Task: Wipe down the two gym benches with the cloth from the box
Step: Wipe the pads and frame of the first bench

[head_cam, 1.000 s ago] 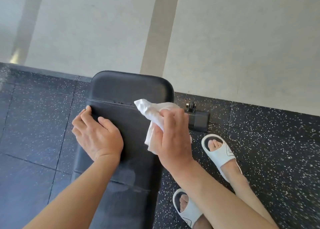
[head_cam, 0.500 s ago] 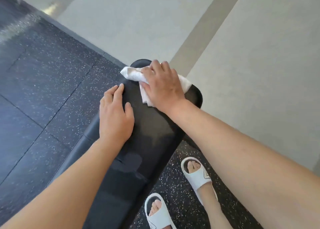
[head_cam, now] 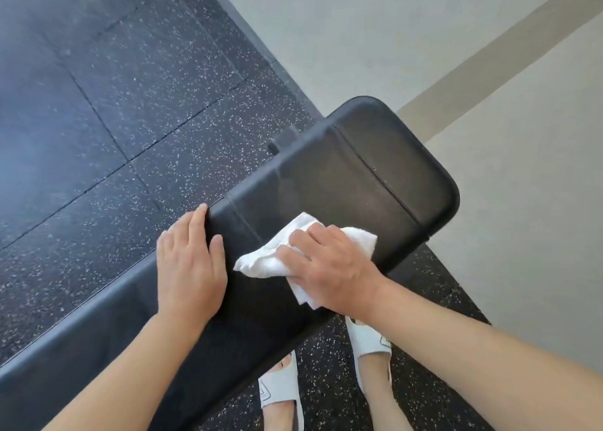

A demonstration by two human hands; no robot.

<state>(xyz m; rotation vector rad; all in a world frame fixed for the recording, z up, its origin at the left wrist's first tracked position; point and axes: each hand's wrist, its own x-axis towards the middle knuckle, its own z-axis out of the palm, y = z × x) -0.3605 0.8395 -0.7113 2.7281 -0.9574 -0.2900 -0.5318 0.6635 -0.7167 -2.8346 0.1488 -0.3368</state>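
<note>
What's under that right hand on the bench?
A crumpled white cloth lies under the right hand, pressed onto the black bench. The hand covers the cloth's middle; the bench beneath is hidden.

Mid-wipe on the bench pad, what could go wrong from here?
1. The white cloth is bunched under the right hand, so little of it touches the bench pad; the end section past the seam may get skipped.
2. The left hand rests on the pad's far edge, covering a patch the wipe could miss.
3. A loose cloth corner trails near the pad's near edge and may slip off.
</note>
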